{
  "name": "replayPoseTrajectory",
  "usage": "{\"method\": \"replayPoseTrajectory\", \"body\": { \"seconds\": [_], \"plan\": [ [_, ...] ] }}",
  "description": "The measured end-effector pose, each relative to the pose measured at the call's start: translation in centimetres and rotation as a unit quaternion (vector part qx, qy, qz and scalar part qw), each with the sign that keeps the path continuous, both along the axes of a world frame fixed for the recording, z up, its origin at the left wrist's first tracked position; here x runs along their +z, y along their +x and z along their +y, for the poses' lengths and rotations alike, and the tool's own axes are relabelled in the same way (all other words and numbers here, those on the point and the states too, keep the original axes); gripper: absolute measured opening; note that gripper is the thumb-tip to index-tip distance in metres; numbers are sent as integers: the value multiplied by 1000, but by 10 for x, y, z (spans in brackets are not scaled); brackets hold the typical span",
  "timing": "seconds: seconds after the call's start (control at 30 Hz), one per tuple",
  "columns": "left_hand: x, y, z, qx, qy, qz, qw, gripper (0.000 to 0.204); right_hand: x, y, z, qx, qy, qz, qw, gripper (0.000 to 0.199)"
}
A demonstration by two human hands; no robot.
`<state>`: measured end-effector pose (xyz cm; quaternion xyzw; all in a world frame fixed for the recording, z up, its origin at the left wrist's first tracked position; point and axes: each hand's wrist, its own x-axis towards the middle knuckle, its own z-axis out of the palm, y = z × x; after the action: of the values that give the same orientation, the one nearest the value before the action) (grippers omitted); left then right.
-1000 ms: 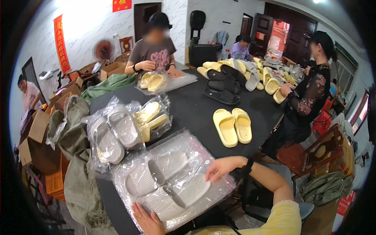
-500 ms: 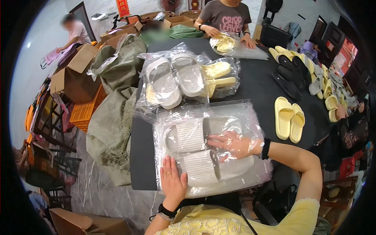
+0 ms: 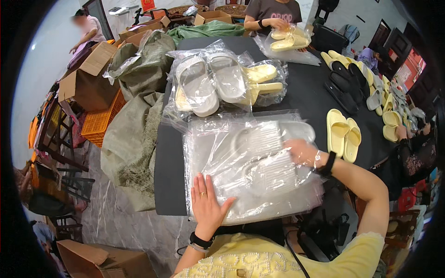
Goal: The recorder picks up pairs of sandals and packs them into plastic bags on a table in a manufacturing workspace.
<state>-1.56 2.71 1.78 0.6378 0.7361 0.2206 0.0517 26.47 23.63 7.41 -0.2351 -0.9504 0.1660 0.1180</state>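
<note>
A pair of pale grey slippers with ribbed straps lies on a stack of clear plastic bags at the table's near side; the pair is smeared by motion. My right hand has its fingers curled at the right edge of the straps, gripping the slippers. Clear film lies around this hand and the pair; how the layers run is hard to make out. My left hand rests flat on the bags' near left part, fingers stretched and thumb out, holding nothing.
Bagged grey slippers and bagged yellow slippers lie beyond the stack. Loose yellow slippers and black slippers stand at right. Across the black table, a person handles bagged yellow slippers. Sacks border the left side.
My right hand has moved right, its fingers curling, and the grey slippers have shifted right with it. My left hand stays on the bags. The person opposite has moved the yellow slippers rightward.
</note>
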Motion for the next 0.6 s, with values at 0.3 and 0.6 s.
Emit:
{"method": "replayPoseTrajectory", "body": {
  "seconds": [0.3, 0.6],
  "plan": [
    [3, 3, 1, -33, 14, 34, 999, 106, 106, 136, -44, -476, 169, -92, 858, 20],
    [5, 0, -3, -17, 9, 39, 999, 91, 118, -23, -131, -140, 53, 100, 984, 8]
  ]
}}
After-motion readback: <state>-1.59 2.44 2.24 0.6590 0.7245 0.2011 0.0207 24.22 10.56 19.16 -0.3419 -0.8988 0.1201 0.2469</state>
